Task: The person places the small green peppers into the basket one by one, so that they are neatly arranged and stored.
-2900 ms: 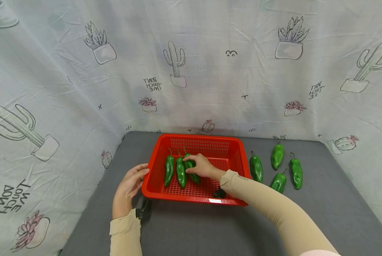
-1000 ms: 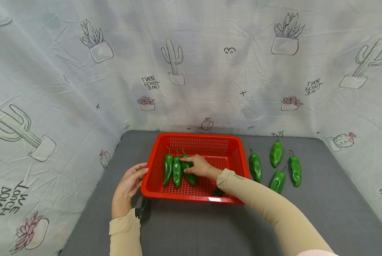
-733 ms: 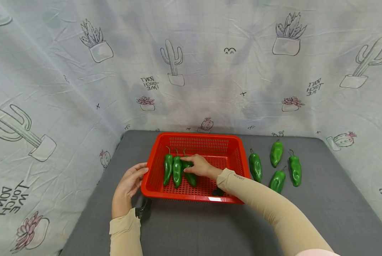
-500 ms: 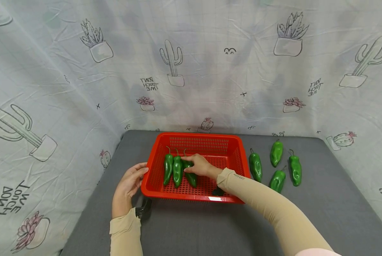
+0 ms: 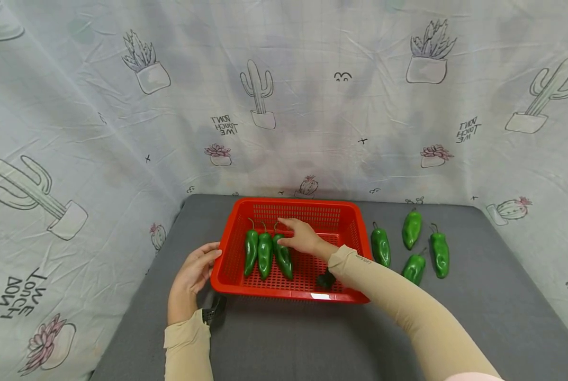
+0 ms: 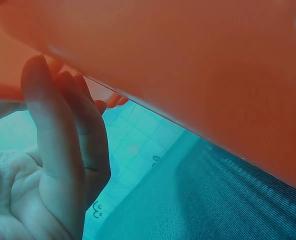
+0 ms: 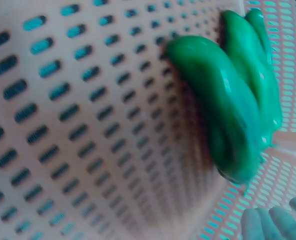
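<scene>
A red plastic basket (image 5: pixel 288 295) with a slotted floor stands on the table. My left hand (image 5: pixel 193 271) grips its left rim, thumb above; in the left wrist view the fingers (image 6: pixel 58 125) bend up against the rim's underside. Three green peppers lie side by side in the basket's left half: a left one (image 5: pixel 251 253), a middle one (image 5: pixel 265 256) and a right one (image 5: pixel 284 262). Over the right pepper's stem end hovers my right hand (image 5: pixel 303 238), holding nothing, thumb and fingers spread. The right wrist view shows its fingertips (image 7: pixel 270 222) apart from the nearest pepper (image 7: pixel 223 110).
Several more green peppers lie on the grey table (image 5: pixel 284 338) right of the basket, the closest pepper (image 5: pixel 381 247) near its right wall. A white curtain (image 5: pixel 312 106) with plant drawings hangs behind and at the sides. A black device (image 5: pixel 326 279) sits below my right wrist.
My right hand has let go of the right pepper and risen off it, towards the basket's back. That pepper stays beside the other two. My left hand keeps its place on the rim.
</scene>
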Demonstrator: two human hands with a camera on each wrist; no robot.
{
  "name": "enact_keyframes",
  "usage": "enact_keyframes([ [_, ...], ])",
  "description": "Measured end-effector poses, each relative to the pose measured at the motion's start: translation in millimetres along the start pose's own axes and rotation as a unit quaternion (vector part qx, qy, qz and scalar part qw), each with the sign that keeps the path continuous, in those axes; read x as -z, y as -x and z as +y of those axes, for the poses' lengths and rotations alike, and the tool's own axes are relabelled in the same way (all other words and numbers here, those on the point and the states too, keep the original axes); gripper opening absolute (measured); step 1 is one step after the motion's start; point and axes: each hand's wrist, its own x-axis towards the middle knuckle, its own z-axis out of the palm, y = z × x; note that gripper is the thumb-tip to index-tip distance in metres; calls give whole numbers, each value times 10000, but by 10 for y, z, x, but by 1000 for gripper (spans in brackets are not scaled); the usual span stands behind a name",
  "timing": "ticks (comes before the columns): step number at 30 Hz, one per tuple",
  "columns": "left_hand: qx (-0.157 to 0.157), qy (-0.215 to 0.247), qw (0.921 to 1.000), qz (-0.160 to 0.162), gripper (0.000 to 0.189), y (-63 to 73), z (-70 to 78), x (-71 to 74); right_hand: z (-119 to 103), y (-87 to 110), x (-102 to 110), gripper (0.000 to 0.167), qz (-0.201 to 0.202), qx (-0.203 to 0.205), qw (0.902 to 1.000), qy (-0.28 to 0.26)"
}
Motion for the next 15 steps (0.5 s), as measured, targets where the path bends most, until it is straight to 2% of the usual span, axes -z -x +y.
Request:
enact_keyframes([
  [8,37,-33,10000,80,19,-3,-2,-5,-39,42,293,60,289,227,9978,-556],
  [15,-92,-139,9999,-35,18,10,-9,4,-33,141,528,58,412,338,9922,-1123],
])
